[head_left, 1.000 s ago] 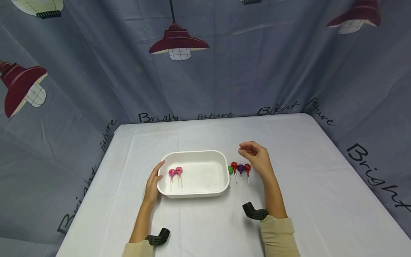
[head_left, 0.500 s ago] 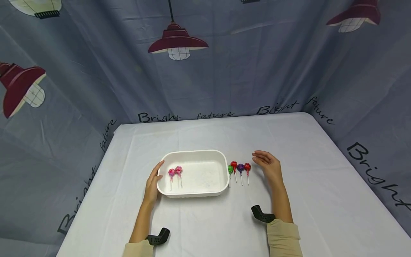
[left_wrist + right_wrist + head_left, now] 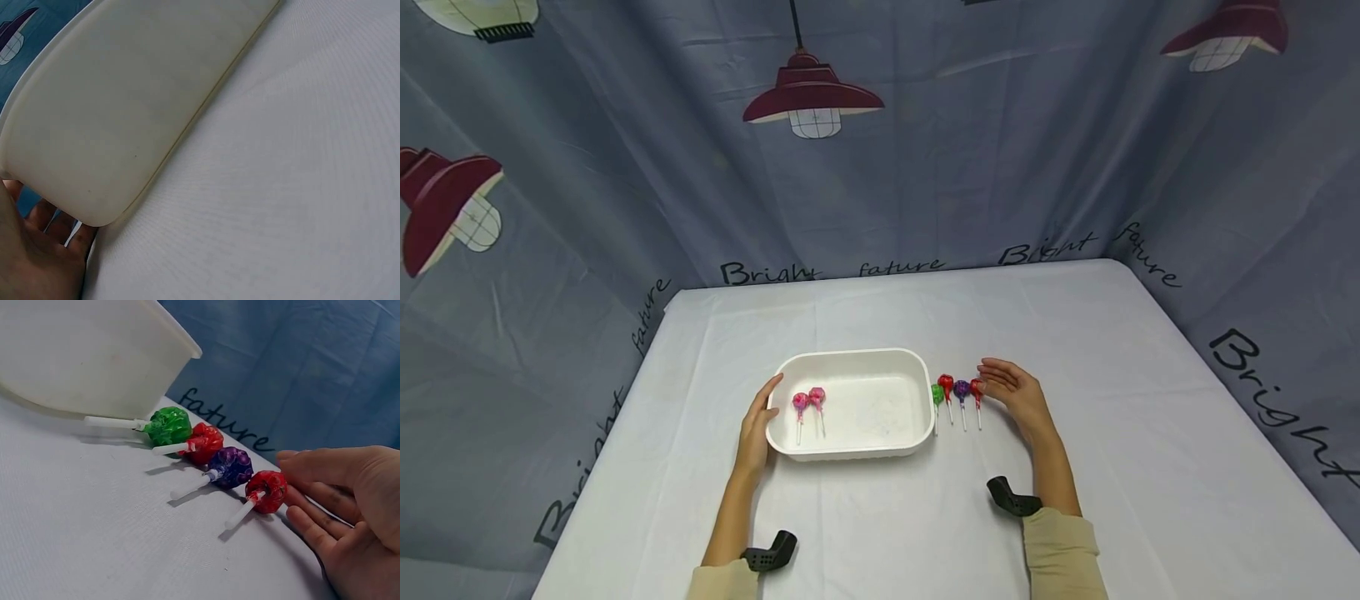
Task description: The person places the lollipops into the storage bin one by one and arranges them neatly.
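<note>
My left hand (image 3: pixel 756 429) rests along the left end of a white tray (image 3: pixel 850 455), its fingers against the outer wall; in the left wrist view the fingers (image 3: pixel 59 228) lie behind the tray's corner. Inside the tray lie two pink lollipops (image 3: pixel 801 402). My right hand (image 3: pixel 1018 400) is beside the rightmost red lollipop (image 3: pixel 267 492), its fingers extended at the candy's right side without pinching it. Left of that one, in a row on the table, lie a purple lollipop (image 3: pixel 230 467), another red lollipop (image 3: pixel 205 444) and a green lollipop (image 3: pixel 169 427) close to the tray.
A white cloth covers the table (image 3: pixel 850 533). Behind it and at the sides hangs a grey-blue curtain (image 3: pixel 1000 150) printed with lamps and lettering. Each wrist wears a black camera mount (image 3: pixel 1013 497).
My right hand first moves right and toward me, away from above the row, then comes back left to the rightmost red lollipop. The left hand and tray stay in place.
</note>
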The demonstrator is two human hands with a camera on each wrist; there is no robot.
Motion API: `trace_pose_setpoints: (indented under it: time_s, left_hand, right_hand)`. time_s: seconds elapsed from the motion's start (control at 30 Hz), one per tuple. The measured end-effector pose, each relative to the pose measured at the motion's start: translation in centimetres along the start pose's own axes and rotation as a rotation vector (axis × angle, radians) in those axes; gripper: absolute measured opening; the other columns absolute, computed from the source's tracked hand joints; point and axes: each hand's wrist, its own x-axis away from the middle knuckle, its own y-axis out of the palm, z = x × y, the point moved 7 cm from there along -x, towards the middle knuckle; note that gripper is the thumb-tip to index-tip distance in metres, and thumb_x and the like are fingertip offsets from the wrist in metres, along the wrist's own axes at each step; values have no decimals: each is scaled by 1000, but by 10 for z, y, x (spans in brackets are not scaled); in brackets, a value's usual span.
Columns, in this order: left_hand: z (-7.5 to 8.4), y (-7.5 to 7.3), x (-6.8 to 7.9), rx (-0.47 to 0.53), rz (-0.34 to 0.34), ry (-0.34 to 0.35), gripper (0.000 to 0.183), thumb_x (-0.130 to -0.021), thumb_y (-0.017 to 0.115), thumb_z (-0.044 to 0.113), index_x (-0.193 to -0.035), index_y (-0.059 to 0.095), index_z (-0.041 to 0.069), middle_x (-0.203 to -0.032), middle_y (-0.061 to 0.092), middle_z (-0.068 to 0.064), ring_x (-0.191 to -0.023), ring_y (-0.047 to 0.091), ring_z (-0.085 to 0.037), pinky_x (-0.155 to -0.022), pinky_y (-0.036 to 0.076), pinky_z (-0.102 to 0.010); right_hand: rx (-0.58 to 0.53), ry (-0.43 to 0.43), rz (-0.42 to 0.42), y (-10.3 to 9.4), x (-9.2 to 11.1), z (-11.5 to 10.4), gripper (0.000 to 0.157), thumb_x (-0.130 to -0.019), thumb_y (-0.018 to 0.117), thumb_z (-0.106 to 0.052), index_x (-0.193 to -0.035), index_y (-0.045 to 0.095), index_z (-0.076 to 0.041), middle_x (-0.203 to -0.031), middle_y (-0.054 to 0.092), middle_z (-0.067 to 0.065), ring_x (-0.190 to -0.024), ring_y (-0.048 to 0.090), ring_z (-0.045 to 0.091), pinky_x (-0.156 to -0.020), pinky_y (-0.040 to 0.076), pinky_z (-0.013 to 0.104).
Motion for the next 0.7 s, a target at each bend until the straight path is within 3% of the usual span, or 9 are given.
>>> trace_pose_setpoints:
  time_s: [0.43,0.7]
  left_hand:
    - [-10,-2,-1,-2,21,4,53,-90,32,4,-140,41,19,-149,26,1,-138,13,-11,-112,10,-30]
    - [7,2,2,10,9,-10,53,-90,31,-1,-141,38,11,-150,24,-4,-139,12,-15,-112,9,-32]
  right_hand:
    - [252,50,-35,7,1,1,46,-81,67,-2,-125,54,1,-122,56,19,-114,52,30,-88,45,16]
    - [320,34,-13,9,0,0,41,-81,66,-1,-121,57,0,-119,58,17,-111,54,28,-90,46,25]
